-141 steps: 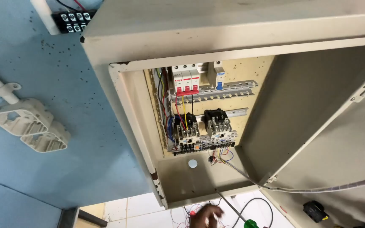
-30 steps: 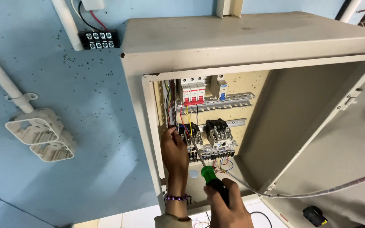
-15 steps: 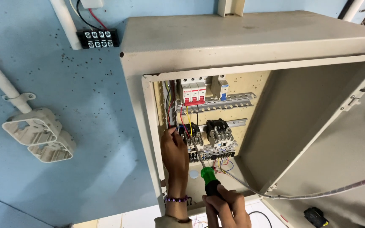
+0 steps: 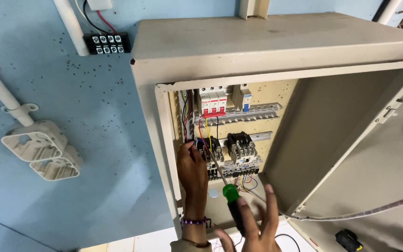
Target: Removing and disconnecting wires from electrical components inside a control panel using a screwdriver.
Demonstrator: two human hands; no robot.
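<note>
Two hands in beige metal cabinet (image 4: 276,46) | left hand (image 4: 192,168) pinched at wires (image 4: 200,135) beside black contactor block (image 4: 211,151) | right hand (image 4: 253,228), fingers splayed, loosely around green-handled screwdriver (image 4: 225,184), tip at contactor terminals | wiring mostly fitted, tightening judged unfinished.

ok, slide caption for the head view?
Left hand at contactor wiring, right hand with green-handled screwdriver inside open electrical cabinet.
</note>
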